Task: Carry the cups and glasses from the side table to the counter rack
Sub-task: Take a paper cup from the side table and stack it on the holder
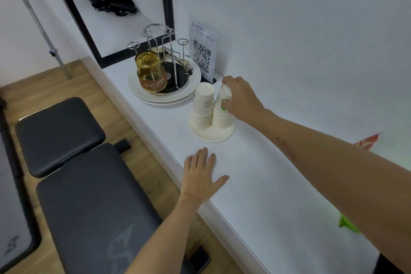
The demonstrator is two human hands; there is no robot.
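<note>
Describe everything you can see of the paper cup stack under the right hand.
The right paper cup stack is a column of white cups nested upside down, their rolled rims layered at the bottom. A green mark shows on the top cup's side, partly hidden. It stands roughly upright on a white paper plate on the white counter, close beside a matching stack; whether they touch is unclear. The right hand grips its top cup from above, fingers curled round it.

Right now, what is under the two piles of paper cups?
A round white paper plate lies under both stacks of white paper cups, on the white counter. Its middle is covered by the stacks, so nothing there shows.
</note>
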